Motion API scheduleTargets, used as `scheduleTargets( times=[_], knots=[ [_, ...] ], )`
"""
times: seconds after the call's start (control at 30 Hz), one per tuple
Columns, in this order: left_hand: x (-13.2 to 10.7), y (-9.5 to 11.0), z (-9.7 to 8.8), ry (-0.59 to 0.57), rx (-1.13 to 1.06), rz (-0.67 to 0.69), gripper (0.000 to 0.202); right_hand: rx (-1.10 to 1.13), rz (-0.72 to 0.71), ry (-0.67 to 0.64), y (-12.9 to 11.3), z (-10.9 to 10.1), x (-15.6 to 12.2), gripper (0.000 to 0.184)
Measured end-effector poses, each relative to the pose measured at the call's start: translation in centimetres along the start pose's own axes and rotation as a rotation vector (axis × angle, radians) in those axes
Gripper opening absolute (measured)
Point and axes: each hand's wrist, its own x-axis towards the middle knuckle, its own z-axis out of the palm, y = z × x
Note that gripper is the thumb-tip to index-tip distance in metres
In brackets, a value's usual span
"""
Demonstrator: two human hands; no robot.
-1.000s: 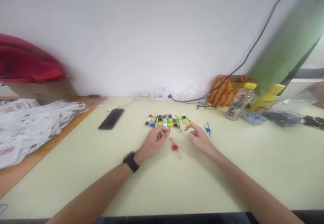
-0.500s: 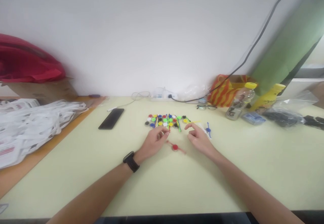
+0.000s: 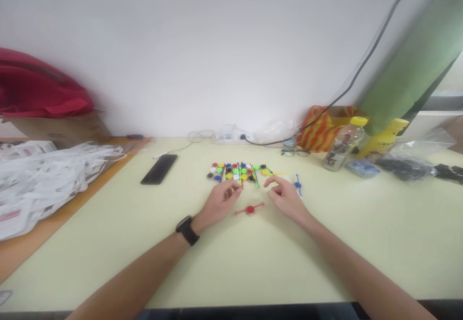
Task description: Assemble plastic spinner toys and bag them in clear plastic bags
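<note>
Red spinner (image 3: pixel 250 210), a round cap with two thin, slightly blurred arms ending in arrow-like tips, lying slightly aslant on the pale green, smooth tabletop (image 3: pixel 275 262), just in front of the person's hands and between them. The two hands are well apart and neither touches it. The left hand (image 3: pixel 221 201), with a black watch (image 3: pixel 188 230) at its wrist, has thumb and forefinger nearly meeting; whether they pinch anything cannot be told. The right hand (image 3: pixel 285 198) is loosely curled, with a gap between forefinger and thumb. Just beyond, partly hidden by the left hand, sit rows of small round discs (image 3: pixel 236 171) in red, white, blue, green, yellow and black, with thin green sticks (image 3: pixel 255 178) among them. A blue spinner (image 3: pixel 297 185) lies right of the right hand. Farther left is a flat black phone (image 3: pixel 159 169); farther right, a clear plastic bottle (image 3: pixel 342 146) and a yellow bottle (image 3: pixel 383 141) stand by a red-and-yellow striped bag (image 3: pixel 313 132). Behind them rises a plain white wall (image 3: pixel 217 60).
</note>
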Motion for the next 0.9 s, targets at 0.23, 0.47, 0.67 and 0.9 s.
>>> scheduleTargets(
  times=[0.23,0.47,0.67,0.9],
  knots=[
    [-0.02,0.09,0.03,0.001,0.007,0.01,0.028,-0.001,-0.039,0.009,-0.04,-0.01,-0.02,0.023],
    [-0.01,0.08,-0.02,-0.003,0.013,0.015,0.027,0.008,-0.029,0.037,0.42,-0.05,0.11,0.017],
    [-0.03,0.01,-0.02,-0.01,0.025,0.012,0.027,0.007,-0.035,0.086,0.4,-0.19,0.08,0.01],
    [-0.01,-0.01,0.05,-0.012,0.028,0.013,0.025,0.022,-0.032,0.062,0.18,-0.1,0.0,0.011]
  ],
)
